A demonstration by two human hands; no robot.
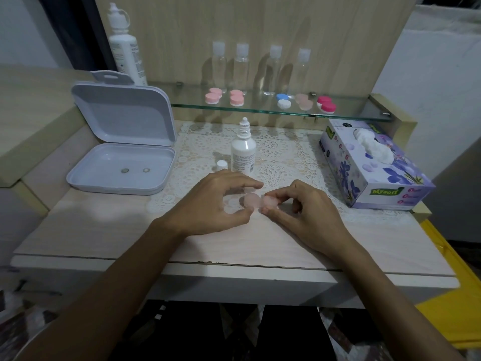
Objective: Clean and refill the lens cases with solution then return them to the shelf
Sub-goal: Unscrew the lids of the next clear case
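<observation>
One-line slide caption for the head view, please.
Both hands, left and right, hold a pale pink lens case in front of the uncapped solution bottle.

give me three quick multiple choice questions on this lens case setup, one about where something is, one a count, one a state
1. Where does the small solution bottle stand?
A. on the lace mat behind the hands
B. inside the open white box
C. on the glass shelf

2. How many clear bottles stand on the glass shelf?
A. two
B. four
C. six

3. What state is the white box in?
A. shut
B. open, lid up
C. upside down

Answers:
1. A, it stands on the lace mat, past the left hand and right hand that hold a pale pink lens case.
2. B, four white-capped bottles line the back.
3. B, its lid stands raised, showing two small round items in the tray.
</observation>
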